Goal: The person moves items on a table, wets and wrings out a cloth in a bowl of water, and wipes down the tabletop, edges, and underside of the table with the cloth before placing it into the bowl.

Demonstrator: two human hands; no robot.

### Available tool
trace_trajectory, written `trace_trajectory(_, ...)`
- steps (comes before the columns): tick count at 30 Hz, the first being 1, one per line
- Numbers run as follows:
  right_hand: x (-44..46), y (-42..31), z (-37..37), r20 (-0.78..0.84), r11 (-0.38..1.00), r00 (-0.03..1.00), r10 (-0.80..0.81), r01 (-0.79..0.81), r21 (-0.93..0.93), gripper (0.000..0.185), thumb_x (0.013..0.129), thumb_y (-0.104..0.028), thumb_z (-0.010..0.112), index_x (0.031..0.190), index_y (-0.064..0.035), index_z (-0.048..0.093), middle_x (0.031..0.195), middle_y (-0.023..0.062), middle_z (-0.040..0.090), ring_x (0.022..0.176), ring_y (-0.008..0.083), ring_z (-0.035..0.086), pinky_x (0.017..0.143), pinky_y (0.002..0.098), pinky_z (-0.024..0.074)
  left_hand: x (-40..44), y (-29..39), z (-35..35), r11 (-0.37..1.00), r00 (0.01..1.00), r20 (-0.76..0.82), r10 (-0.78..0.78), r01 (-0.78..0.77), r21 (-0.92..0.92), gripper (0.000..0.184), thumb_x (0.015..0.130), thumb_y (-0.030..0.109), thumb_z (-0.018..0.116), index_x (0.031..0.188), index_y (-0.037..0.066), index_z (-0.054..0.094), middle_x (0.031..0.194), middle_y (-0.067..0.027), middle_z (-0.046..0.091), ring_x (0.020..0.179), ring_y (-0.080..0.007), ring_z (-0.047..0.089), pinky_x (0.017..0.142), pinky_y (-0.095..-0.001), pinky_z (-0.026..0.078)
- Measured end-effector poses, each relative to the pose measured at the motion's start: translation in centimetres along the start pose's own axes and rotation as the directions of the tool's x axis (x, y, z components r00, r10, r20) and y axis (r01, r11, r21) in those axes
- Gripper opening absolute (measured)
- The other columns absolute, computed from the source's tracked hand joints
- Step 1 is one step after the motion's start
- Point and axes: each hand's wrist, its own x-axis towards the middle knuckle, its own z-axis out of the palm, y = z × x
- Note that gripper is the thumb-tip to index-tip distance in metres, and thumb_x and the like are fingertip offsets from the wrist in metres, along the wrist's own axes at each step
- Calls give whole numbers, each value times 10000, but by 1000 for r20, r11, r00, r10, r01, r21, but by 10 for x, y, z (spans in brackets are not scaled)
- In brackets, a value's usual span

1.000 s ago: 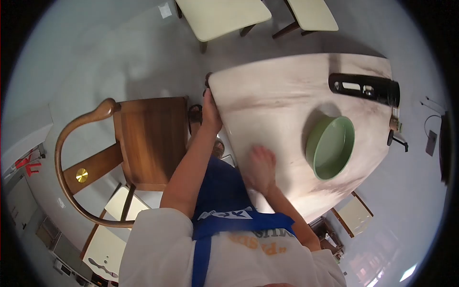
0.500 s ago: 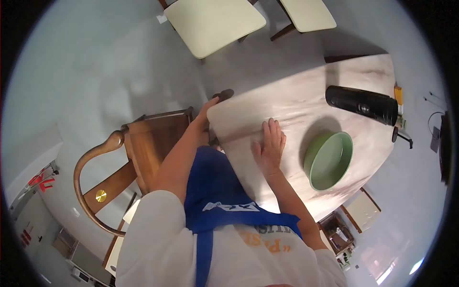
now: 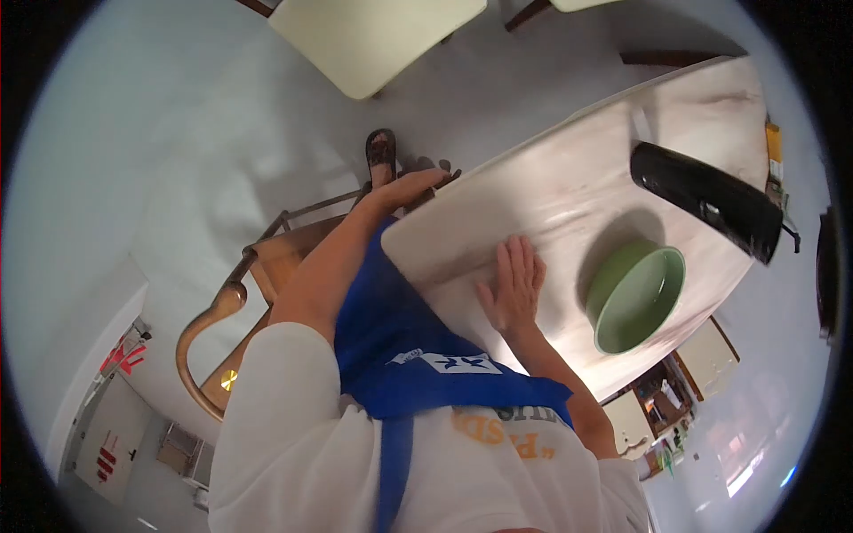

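Note:
My right hand [image 3: 515, 282] lies palm down on the marble-patterned table [image 3: 569, 195], fingers stretched out, holding nothing. To its right stands a deep green bowl [image 3: 635, 302] with nothing visible inside, apart from the hand. My left hand [image 3: 418, 187] is down at the table's near-left edge, beside or under it. Its fingers are in shadow and partly hidden, so I cannot tell whether they grip anything. Farther along the tabletop is a black cylindrical object [image 3: 706, 200].
A wooden chair with a curved back [image 3: 209, 333] stands close at my left. Beyond the table is a cream-seated chair [image 3: 378, 40]. My sandalled foot [image 3: 381, 155] shows on the floor near the table corner. A shelf with small items [image 3: 662, 404] stands past the table's right side.
My view has shifted and turned, and I have come closer to the table corner. My left hand has moved along the edge; a foot now shows. My right hand still rests on the tabletop.

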Motion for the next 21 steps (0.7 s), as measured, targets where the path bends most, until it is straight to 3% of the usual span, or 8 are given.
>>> trace_trajectory(3,-1,4,8,-12,1000,1000,4,-4,-29,647,745,-374,720,1263,-49,509,1378,168,425,1340,359,330,1067,536,226,32,-91,3,919,971,-79,226,-240,-314,413,995,239,377,1303,-12,490,1390,-170,465,1316,-308,391,1110,-376,275)
trace_trajectory(6,1,8,8,2,995,1000,7,-7,-101,569,671,-402,754,1106,-72,594,1251,132,498,1239,337,419,995,516,284,48,-111,-2,948,952,1,306,-305,-95,332,910,133,458,1189,-24,547,1278,-188,525,1254,-338,436,1083,-396,318)
trace_trajectory(8,-1,4,6,20,994,1000,-2,4,-107,523,694,-395,710,1077,-59,589,1224,148,505,1212,355,431,975,527,294,66,-106,-18,833,969,238,68,-186,521,326,884,129,473,1171,-14,534,1257,-192,507,1246,-344,424,1070,-410,324)
trace_trajectory(10,-2,4,12,2,996,999,-44,44,-78,506,784,-358,606,1148,-18,520,1272,210,467,1241,409,390,999,564,265,87,-115,-25,645,922,331,-202,-130,753,390,950,205,427,1287,9,444,1388,-203,373,1337,-348,311,1115,-420,255)
trace_trajectory(12,-9,6,17,14,990,999,-45,47,-133,454,788,-375,574,1080,-32,521,1223,202,478,1188,403,409,959,567,283,98,-146,-12,680,924,302,-235,-66,730,402,983,238,403,1319,19,416,1426,-214,327,1351,-356,280,1120,-423,237)
trace_trajectory(17,-28,15,17,-16,984,995,-96,93,-155,409,809,-444,528,932,-54,545,1140,181,494,1147,374,416,888,539,308,92,-192,4,939,956,-267,119,-21,342,228,866,111,472,1018,-7,594,1098,-234,577,1073,-390,538,956,-415,413)
trace_trajectory(20,-30,12,17,7,982,996,-83,84,-167,420,805,-480,532,894,-71,563,1077,156,498,1105,351,425,849,516,315,63,-163,2,976,969,-248,-7,60,209,308,964,183,409,1140,-3,581,1178,-201,589,1128,-339,544,990,-390,396)
trace_trajectory(21,-28,12,16,26,982,997,-70,73,-176,424,803,-492,533,885,-77,569,1057,147,499,1092,344,427,838,508,317,48,-126,-3,986,962,-218,-167,168,-16,349,990,222,377,1188,6,567,1203,-172,593,1153,-302,537,1005,-371,382)
